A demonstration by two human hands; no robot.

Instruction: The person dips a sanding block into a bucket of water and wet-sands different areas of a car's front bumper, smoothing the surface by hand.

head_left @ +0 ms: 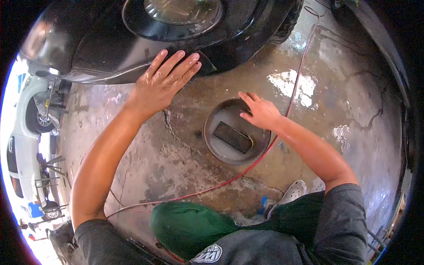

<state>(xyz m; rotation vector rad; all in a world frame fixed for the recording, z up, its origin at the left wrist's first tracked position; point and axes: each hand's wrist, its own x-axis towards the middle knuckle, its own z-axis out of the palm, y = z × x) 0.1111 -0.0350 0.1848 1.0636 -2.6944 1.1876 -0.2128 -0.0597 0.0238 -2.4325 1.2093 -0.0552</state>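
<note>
Floor (pixel 141 163) stretches round basin (pixel 216 152); left hand (pixel 161 84) at bumper edge (pixel 112 76).

White badge (pixel 208 254) on dark shirt (pixel 260 246), lettering not clearly readable

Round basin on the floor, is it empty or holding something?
Not empty: the basin holds a dark block, surrounded by what looks like cloudy grey liquid.

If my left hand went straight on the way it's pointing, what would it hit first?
Most likely your left hand meets the curved, glossy black car bumper its fingers appear to touch, though depth is unclear.
</note>
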